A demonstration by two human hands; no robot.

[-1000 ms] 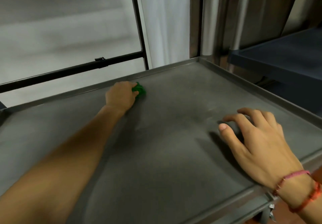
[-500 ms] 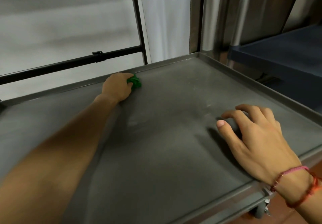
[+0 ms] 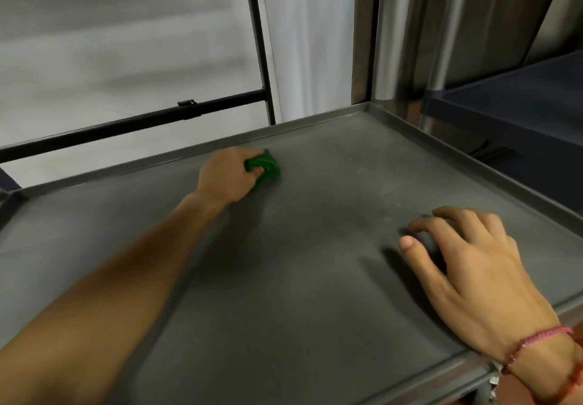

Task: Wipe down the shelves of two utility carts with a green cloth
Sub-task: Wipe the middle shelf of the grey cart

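Observation:
A grey metal cart shelf (image 3: 315,278) with a low raised rim fills most of the view. My left hand (image 3: 228,176) is stretched out to its far side, closed around a bunched green cloth (image 3: 266,168) that presses on the shelf just inside the back rim. My right hand (image 3: 467,266) rests on the shelf near its front right edge, fingers spread and bent, holding nothing. A pink bracelet and a red one sit on that wrist.
A dark blue shelf of a second cart (image 3: 520,101) stands at the right, beyond the rim. Behind the shelf runs a black metal bar frame (image 3: 189,111) against a white wall. A steel post (image 3: 366,32) rises at the far right corner.
My left hand has slid the green cloth to the right along the back rim. My right hand has stayed in place on the shelf.

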